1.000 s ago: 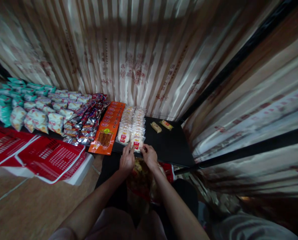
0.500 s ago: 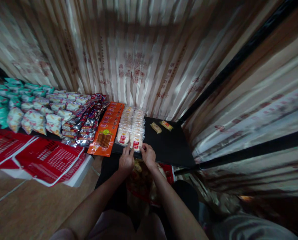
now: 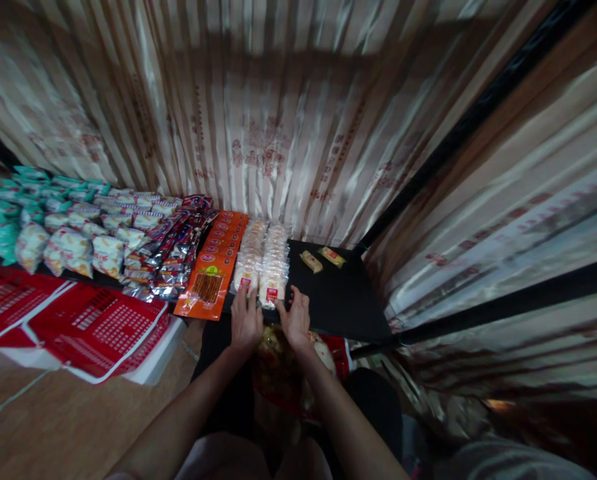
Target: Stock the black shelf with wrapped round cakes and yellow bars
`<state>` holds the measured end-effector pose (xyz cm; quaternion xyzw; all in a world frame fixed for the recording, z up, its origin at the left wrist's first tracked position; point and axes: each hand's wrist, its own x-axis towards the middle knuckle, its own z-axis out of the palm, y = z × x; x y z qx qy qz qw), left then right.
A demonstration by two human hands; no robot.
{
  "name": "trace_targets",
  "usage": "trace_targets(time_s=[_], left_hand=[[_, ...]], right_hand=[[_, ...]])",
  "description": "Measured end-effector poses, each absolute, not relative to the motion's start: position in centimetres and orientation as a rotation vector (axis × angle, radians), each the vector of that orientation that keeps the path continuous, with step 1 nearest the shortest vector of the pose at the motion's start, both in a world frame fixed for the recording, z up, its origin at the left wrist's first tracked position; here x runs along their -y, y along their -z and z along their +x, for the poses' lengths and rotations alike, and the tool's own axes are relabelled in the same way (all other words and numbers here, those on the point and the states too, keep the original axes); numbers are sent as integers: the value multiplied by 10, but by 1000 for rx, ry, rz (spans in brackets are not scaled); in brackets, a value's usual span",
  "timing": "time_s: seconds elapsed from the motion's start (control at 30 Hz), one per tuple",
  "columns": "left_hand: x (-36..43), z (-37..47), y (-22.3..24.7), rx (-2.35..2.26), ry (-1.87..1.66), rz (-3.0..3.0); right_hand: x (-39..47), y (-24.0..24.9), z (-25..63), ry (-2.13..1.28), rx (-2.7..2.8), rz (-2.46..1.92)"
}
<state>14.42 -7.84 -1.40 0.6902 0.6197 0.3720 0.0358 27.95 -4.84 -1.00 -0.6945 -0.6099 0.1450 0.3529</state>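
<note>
Two rows of white round rice crackers (image 3: pixel 271 270) in clear wrappers with red labels lie overlapped on a black tabletop (image 3: pixel 345 293). My left hand (image 3: pixel 247 321) rests its stretched fingers on the front of the left row, partly covering the nearest label. At the near right corner of the right row, my right hand (image 3: pixel 296 320) has its thumb close to the front cracker packet and its fingers spread apart on the right side. Neither hand grips a packet. An orange packet (image 3: pixel 211 267) with brown sticks showing through its window lies just left of the crackers.
Two small yellow wrapped snacks (image 3: pixel 332 257) lie to the right. Farther left are dark red and silver packets (image 3: pixel 165 267), white pouches (image 3: pixel 68 250) and green pouches (image 3: pixel 2 230). Red bags (image 3: pixel 98 327) hang off the front edge. Below my hands is an open bag of snacks (image 3: pixel 278 363). Curtains (image 3: pixel 263 133) stand behind.
My left hand has shifted left from the right row to the front of the left row. My right hand's fingers have spread wider. The view has tilted slightly.
</note>
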Motion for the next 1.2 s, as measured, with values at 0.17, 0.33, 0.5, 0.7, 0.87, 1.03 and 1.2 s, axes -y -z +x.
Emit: trace_targets(time_s=[0.17,0.33,0.5,0.7,0.87,1.03,1.2], left_hand=[[48,137,19,-2011,-1226,1960],[23,139,25,-2068,-1198,1908],[15,141,30,-2091,-1165,1917],[17,145,29,-2190,-1171,1996],[23,145,20,-2083,-1076,2270],[19,144,6,-1899,-1017,2432],[13,146,3,-1832,-1019,2418]], right_hand=[[39,15,270,-364,1548,-1650],[16,15,258,-485,1501,-1615],[1,23,246,-608,1453,-1589],[1,26,246,-651,1438,-1587],[5,17,252,-765,1369,-1588],[-12,4,269,-842,1273,-1560],[-49,6,284,-901,1268,-1455]])
